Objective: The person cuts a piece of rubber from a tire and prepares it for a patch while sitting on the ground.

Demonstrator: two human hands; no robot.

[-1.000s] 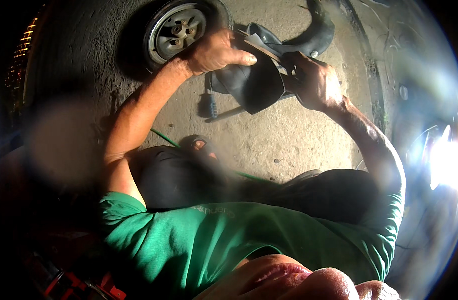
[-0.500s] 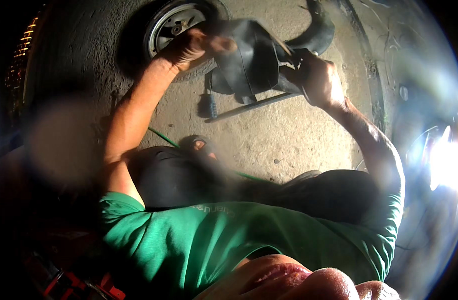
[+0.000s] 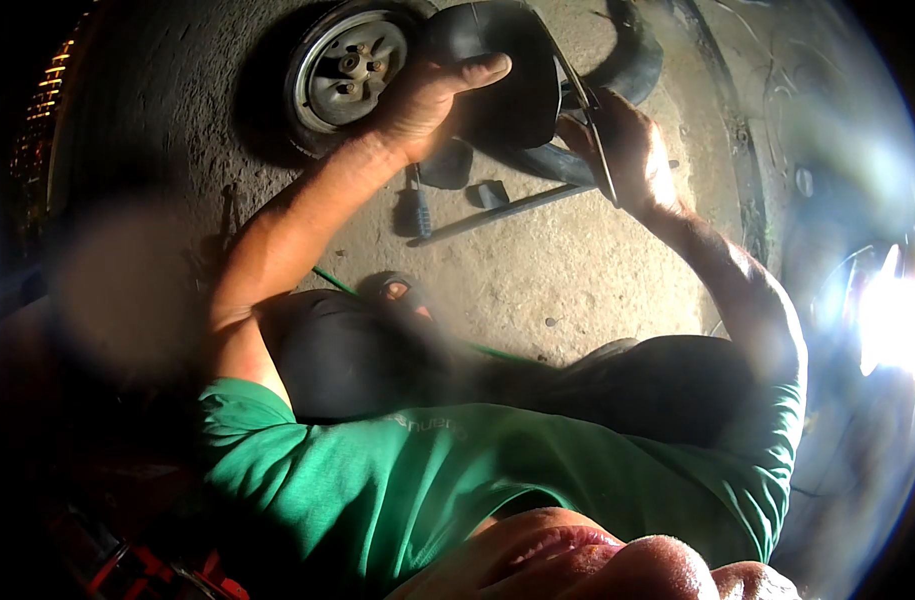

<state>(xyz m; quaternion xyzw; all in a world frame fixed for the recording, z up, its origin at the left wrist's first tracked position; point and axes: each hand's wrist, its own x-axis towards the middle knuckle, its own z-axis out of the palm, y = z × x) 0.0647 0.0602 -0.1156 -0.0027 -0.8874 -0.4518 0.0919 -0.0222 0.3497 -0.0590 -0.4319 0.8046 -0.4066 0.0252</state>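
Observation:
Above the floor, my left hand (image 3: 432, 105) is closed on a curved sheet of black rubber (image 3: 507, 105), its thumb lying across the face and its other fingers hidden behind. My right hand (image 3: 622, 150) is wrapped around what look like long metal scissors (image 3: 577, 85). Their thin metal parts run along the right edge of the rubber. How far the blades overlap the rubber cannot be made out.
A wheel with a tyre (image 3: 352, 75) lies at the far left. A curved black rubber tube (image 3: 632, 60) rests at the far right. Near my hands are a metal bar (image 3: 507, 215), a spring-like piece (image 3: 422, 213) and a small black scrap (image 3: 489, 194). A green cord (image 3: 334, 280) crosses the concrete.
The rubber sheet has turned and moved slightly away, with my left hand shifted right along it. The scissors have swung more upright. A small black scrap now shows on the floor.

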